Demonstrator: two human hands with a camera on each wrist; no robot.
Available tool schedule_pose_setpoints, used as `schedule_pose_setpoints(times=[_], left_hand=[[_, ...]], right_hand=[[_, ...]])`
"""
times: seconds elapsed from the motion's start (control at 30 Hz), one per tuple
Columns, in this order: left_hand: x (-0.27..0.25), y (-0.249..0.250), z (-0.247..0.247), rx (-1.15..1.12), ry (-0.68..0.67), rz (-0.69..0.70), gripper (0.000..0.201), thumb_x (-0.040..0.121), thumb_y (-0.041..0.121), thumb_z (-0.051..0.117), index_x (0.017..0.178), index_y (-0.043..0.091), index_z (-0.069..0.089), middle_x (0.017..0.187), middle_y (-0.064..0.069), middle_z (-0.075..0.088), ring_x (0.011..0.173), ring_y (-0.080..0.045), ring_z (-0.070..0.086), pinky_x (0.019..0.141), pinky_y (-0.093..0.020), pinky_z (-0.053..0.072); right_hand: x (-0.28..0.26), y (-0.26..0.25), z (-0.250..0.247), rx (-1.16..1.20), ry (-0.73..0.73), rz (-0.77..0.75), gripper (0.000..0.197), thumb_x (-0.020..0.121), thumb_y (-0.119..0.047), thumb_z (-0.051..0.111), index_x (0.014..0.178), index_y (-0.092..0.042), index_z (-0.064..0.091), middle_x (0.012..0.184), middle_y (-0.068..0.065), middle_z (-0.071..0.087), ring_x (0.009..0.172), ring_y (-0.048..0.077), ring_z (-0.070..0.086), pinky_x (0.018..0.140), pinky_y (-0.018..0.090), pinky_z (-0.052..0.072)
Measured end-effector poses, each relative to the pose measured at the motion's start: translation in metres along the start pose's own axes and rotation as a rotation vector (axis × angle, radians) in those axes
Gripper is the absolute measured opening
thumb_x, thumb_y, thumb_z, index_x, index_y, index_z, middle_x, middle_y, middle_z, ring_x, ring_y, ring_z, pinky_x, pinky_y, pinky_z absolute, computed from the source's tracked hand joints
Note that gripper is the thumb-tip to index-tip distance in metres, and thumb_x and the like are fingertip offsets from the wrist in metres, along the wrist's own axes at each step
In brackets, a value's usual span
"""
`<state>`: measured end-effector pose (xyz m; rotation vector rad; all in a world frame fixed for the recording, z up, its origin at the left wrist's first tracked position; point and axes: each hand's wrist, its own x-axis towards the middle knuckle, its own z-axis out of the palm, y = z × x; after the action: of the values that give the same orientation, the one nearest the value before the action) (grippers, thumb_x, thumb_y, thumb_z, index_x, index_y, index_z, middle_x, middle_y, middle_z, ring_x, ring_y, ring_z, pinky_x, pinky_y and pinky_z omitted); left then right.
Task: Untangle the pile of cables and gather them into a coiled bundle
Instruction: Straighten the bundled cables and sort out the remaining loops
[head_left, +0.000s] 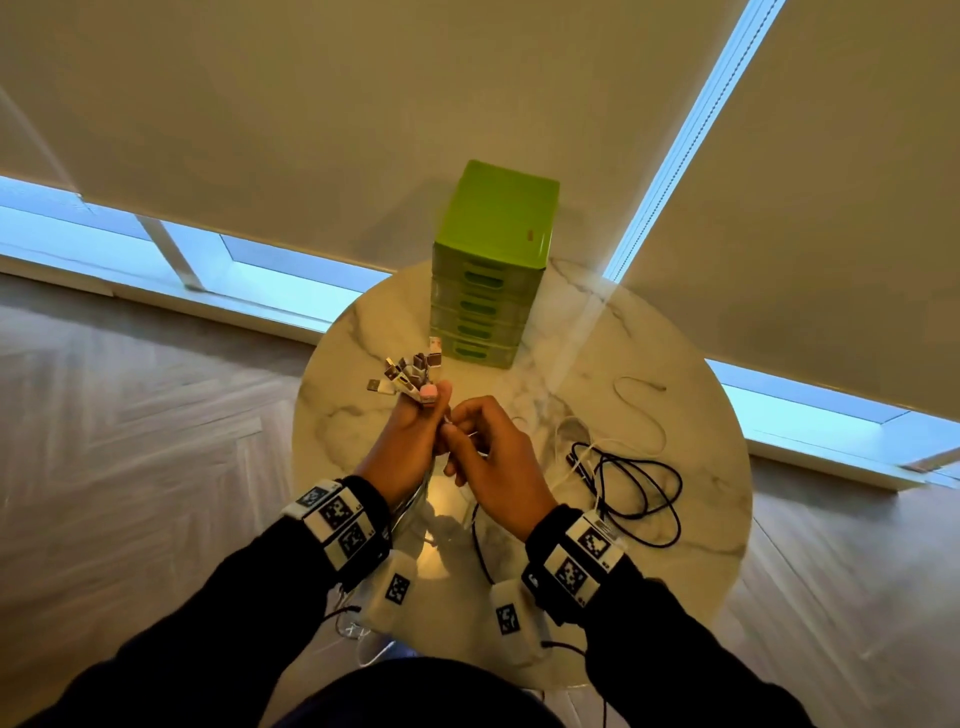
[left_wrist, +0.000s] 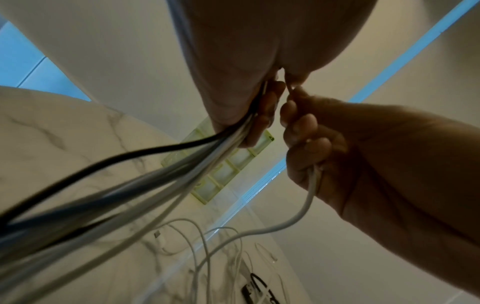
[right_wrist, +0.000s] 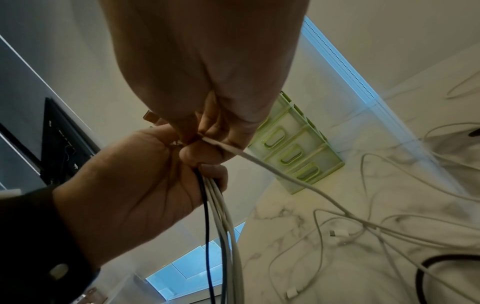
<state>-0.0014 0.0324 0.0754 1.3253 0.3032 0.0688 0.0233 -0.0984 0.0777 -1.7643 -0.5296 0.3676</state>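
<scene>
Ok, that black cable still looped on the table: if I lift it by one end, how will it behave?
The black cable lies in loose, sagging loops, so it is probably floppy and would trail rather than lift whole. It crosses the white cables beside it, so it may drag them along. Being thin, it is likely light.

Round marble table (head_left: 675, 364), herringbone floor (head_left: 130, 389), drawn blinds (head_left: 311, 104)

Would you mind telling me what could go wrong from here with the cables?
1. The left hand grips many cables at once; the fanned connector ends could slip out.
2. The white cable held in the right hand runs into the loose cables on the table; pulling may tighten a snag.
3. The black cable might be dragged along.
</scene>
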Motion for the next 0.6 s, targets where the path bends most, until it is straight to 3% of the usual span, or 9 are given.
schedule_pose_setpoints(times=[0.07, 0.17, 0.27, 0.33, 0.4, 0.47, 0.53, 0.6], left_hand=[[0.003, -0.002, -0.008, 0.065, 0.073, 0.035, 0.026, 0.109, 0.03, 0.037, 0.094, 0.009, 0.045, 0.073, -0.003, 0.042, 0.061, -0.013, 0.041, 0.055, -0.027, 0.041], [0.009, -0.001, -0.02, 0.066, 0.168, 0.094, 0.027, 0.11, 0.026, 0.036, 0.087, 0.016, 0.045, 0.066, 0.009, 0.046, 0.061, -0.01, 0.041, 0.057, -0.028, 0.037], [0.011, 0.012, -0.025, 0.034, 0.217, 0.119, 0.026, 0.111, 0.025, 0.033, 0.09, 0.016, 0.047, 0.075, 0.003, 0.051, 0.068, -0.013, 0.054, 0.058, -0.029, 0.048], [0.012, 0.026, -0.026, -0.093, 0.18, 0.107, 0.03, 0.11, 0.026, 0.032, 0.087, 0.013, 0.044, 0.07, 0.0, 0.047, 0.058, -0.015, 0.054, 0.054, -0.03, 0.052], [0.013, 0.043, -0.028, -0.185, 0.145, 0.117, 0.036, 0.11, 0.029, 0.03, 0.078, 0.015, 0.038, 0.06, 0.005, 0.042, 0.045, -0.01, 0.044, 0.044, -0.025, 0.043], [0.016, 0.062, -0.035, -0.191, 0.161, 0.164, 0.037, 0.11, 0.033, 0.031, 0.075, 0.02, 0.034, 0.058, 0.01, 0.037, 0.042, -0.004, 0.03, 0.041, -0.02, 0.026], [0.018, 0.081, -0.042, -0.15, 0.193, 0.24, 0.035, 0.11, 0.035, 0.032, 0.077, 0.022, 0.034, 0.059, 0.01, 0.034, 0.046, -0.005, 0.024, 0.045, -0.023, 0.015], [0.018, 0.091, -0.045, -0.122, 0.182, 0.288, 0.035, 0.11, 0.032, 0.033, 0.077, 0.023, 0.037, 0.059, 0.01, 0.034, 0.048, -0.005, 0.023, 0.051, -0.029, 0.013]], right_hand=[[-0.003, 0.005, 0.006, 0.007, -0.031, 0.037, 0.011, 0.102, -0.019, 0.055, 0.104, -0.008, 0.053, 0.077, 0.008, 0.066, 0.059, 0.016, 0.061, 0.058, 0.031, 0.053], [-0.009, 0.02, 0.01, -0.06, -0.115, 0.062, 0.025, 0.106, -0.031, 0.046, 0.097, -0.013, 0.061, 0.074, 0.008, 0.065, 0.067, 0.019, 0.061, 0.072, 0.037, 0.053], [-0.014, 0.034, 0.009, -0.096, -0.209, 0.086, 0.043, 0.108, -0.038, 0.039, 0.088, -0.011, 0.066, 0.073, 0.012, 0.064, 0.071, 0.016, 0.06, 0.081, 0.035, 0.049], [-0.016, 0.049, 0.006, -0.126, -0.275, 0.123, 0.047, 0.107, -0.044, 0.036, 0.087, -0.013, 0.066, 0.076, 0.015, 0.064, 0.071, 0.015, 0.059, 0.081, 0.034, 0.049], [-0.019, 0.068, 0.0, -0.223, -0.325, 0.206, 0.051, 0.102, -0.057, 0.033, 0.084, -0.022, 0.065, 0.08, 0.012, 0.067, 0.074, 0.016, 0.062, 0.086, 0.038, 0.05], [-0.023, 0.089, -0.01, -0.37, -0.363, 0.305, 0.052, 0.099, -0.064, 0.032, 0.08, -0.025, 0.062, 0.082, 0.006, 0.069, 0.084, 0.02, 0.065, 0.093, 0.042, 0.05], [-0.025, 0.101, -0.022, -0.549, -0.39, 0.36, 0.045, 0.103, -0.056, 0.032, 0.075, -0.029, 0.055, 0.081, 0.001, 0.066, 0.094, 0.026, 0.066, 0.099, 0.042, 0.045], [-0.018, 0.108, -0.035, -0.657, -0.337, 0.391, 0.039, 0.105, -0.052, 0.03, 0.078, -0.032, 0.049, 0.088, 0.003, 0.067, 0.101, 0.031, 0.065, 0.101, 0.042, 0.041]])
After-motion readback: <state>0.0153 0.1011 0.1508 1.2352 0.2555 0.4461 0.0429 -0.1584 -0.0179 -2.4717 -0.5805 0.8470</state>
